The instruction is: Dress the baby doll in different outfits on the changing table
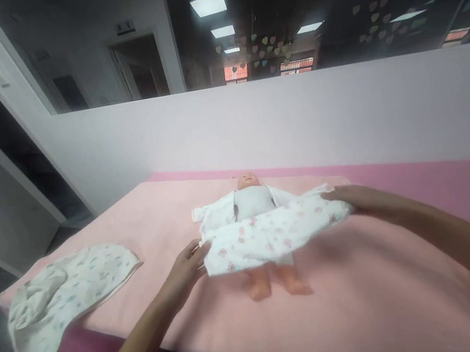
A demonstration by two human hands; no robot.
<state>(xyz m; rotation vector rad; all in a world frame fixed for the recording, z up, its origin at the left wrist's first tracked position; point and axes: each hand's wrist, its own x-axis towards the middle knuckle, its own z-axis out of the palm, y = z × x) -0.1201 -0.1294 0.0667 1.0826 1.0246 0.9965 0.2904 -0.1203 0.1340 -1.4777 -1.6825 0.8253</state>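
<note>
A baby doll (253, 200) lies on its back on the pink bed sheet, head toward the wall, its bare feet showing at the near end. White sleeves spread out at either side of its chest. Over its belly and legs stretches a white baby garment (266, 233) with pink prints. My left hand (189, 260) is closed on the garment's left edge. Its right end is lifted off the bed, pinched in my right hand (342, 197). Whether this cloth joins the white sleeves, I cannot tell.
A white printed cloth (74, 285) lies crumpled on the bed's left side, partly hanging over the edge. Behind the pink-sheeted bed (372, 309) stands a white wall (281, 127) with a dark window (323, 1) above. A doorway opens at left.
</note>
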